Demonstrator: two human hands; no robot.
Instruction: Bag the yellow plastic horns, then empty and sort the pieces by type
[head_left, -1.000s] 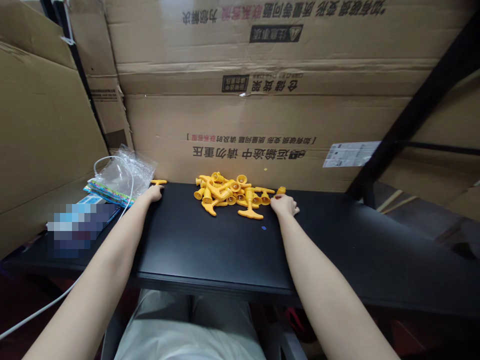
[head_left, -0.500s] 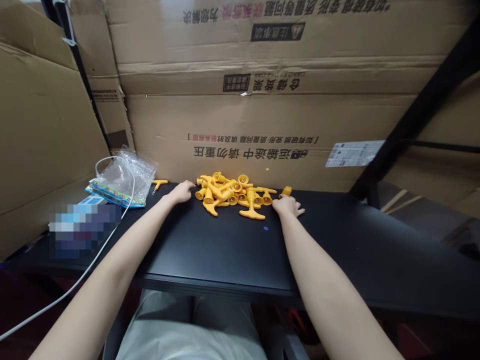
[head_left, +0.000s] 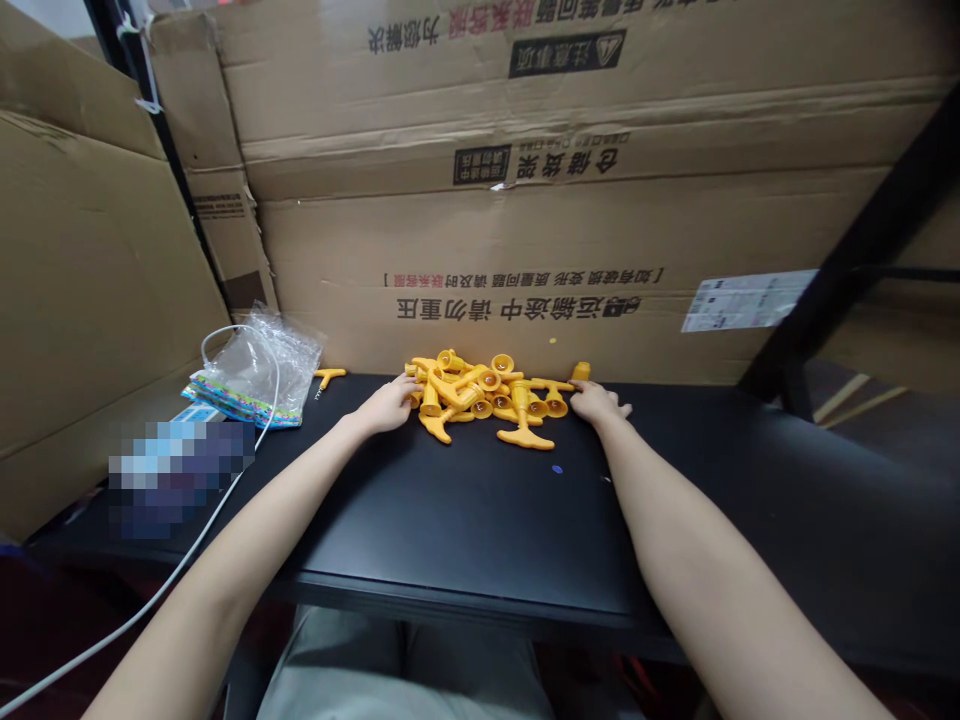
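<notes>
A heap of yellow corkscrew parts [head_left: 484, 390], T-shaped handles and bell-shaped pieces, lies against the cardboard at the back of the black table. At its left edge my left hand [head_left: 386, 405] touches the outer pieces with fingers stretched out and apart. My right hand [head_left: 600, 403] rests on the table by the right edge, fingers spread, next to a single yellow piece [head_left: 581, 371] at the back. Neither hand visibly grips anything. To the left lies a separate T-handle with a metal spiral [head_left: 328, 376].
A clear plastic bag [head_left: 259, 365] and a pixelated packet [head_left: 180, 475] lie on the left of the table [head_left: 465, 530]. A white cable [head_left: 217, 515] runs past them over the front edge. Cardboard [head_left: 480, 230] walls the back; a black frame post [head_left: 847, 240] stands right.
My left hand has moved right onto the heap's edge. The single yellow piece by my right hand has shifted back and toward the heap. The view has turned slightly left.
</notes>
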